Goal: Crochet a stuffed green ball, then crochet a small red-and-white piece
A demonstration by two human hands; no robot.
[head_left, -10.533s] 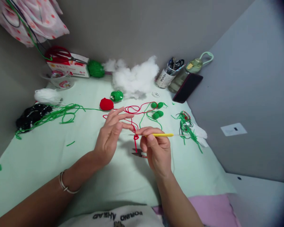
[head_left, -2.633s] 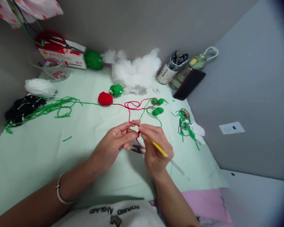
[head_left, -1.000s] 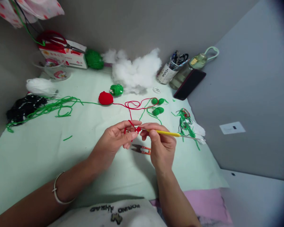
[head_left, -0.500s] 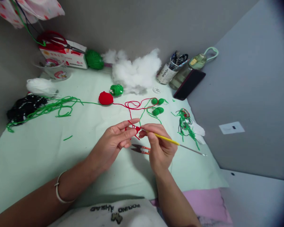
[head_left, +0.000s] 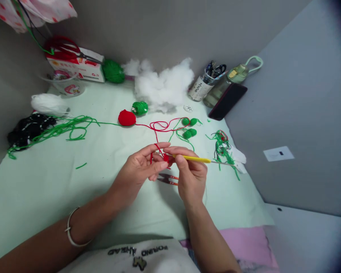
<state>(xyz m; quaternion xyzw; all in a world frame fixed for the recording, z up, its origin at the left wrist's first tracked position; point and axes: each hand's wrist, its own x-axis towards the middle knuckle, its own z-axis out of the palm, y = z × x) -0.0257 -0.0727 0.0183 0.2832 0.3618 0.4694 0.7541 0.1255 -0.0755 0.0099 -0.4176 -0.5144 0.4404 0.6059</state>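
My left hand [head_left: 142,165] pinches a small piece of red crochet [head_left: 166,157], and red yarn loops over its fingers. In my right hand [head_left: 191,170] is a crochet hook with a yellow handle [head_left: 197,159]; its tip is at the red piece. From the raised fingers, the strand runs up in loops on the table to a red yarn ball [head_left: 127,118]. Dark-bladed thread snips [head_left: 167,179] lie just below the hands, partly covered by my right hand. Several small green crocheted balls [head_left: 190,133] sit beyond my right hand.
White stuffing [head_left: 165,85] lies at the back, beside a green yarn ball [head_left: 113,71]. A pen cup [head_left: 200,88], a bottle [head_left: 238,72] and a phone [head_left: 229,101] stand back right. Yarn scraps [head_left: 223,149] lie right; green strands [head_left: 71,127] and white yarn [head_left: 49,104] lie left.
The hook has turned nearer to level, and its tip has moved left into the red piece. My right hand has shifted slightly left, closer to my left hand.
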